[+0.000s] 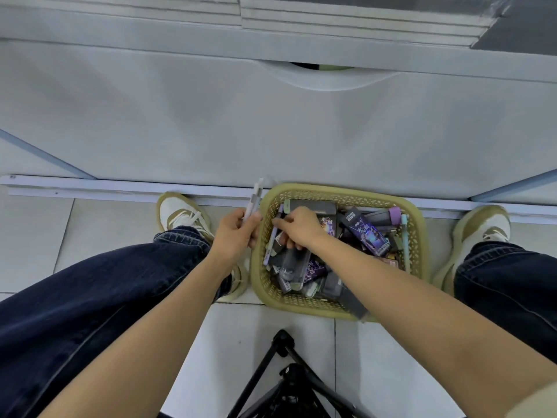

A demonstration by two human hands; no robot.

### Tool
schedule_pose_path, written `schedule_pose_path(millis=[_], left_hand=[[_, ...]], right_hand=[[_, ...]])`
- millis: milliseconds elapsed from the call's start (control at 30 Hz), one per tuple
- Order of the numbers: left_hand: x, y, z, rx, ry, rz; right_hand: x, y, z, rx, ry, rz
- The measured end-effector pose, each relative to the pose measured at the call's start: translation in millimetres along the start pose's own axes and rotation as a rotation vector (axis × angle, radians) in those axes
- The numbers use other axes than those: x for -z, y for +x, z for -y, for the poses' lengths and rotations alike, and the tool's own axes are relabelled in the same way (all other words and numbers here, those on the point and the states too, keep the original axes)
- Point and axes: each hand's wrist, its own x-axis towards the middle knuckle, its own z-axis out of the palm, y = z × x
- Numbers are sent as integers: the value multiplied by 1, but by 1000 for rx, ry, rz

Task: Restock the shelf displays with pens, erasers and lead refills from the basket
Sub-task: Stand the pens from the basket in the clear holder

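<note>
A pale grey shelf base panel fills the far side, above the white tiled floor. On the floor, between two beige sneakers, sits an olive-green perforated plastic basket heaped with dark grey and purple stationery boxes. The right grip reaches inside, fingertips apparently pinching a slim lilac pen, though the contact is blurred. The left grip, just beside the basket's left rim, clasps pale white plastic pens pointing away
</note>
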Motion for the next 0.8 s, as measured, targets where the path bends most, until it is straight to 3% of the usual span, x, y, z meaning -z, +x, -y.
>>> schedule_pose_path(millis=[100, 200, 333, 467, 800], left_hand=[[-1, -1, 2, 0, 11, 31], [1, -1, 2, 7, 11, -8], [-3, -4, -7, 12, 41, -37], [-19, -18, -28, -2, 34, 95], [-44, -75, -109, -277, -72, 153]], right_hand=[[-8, 6, -1, -21, 40, -91], [-6, 5, 0, -14, 131, -42], [24, -7, 5, 125, 344, 51], [60, -27, 13, 285, 502, 60], [128, -109, 64, 589, 540, 15]])
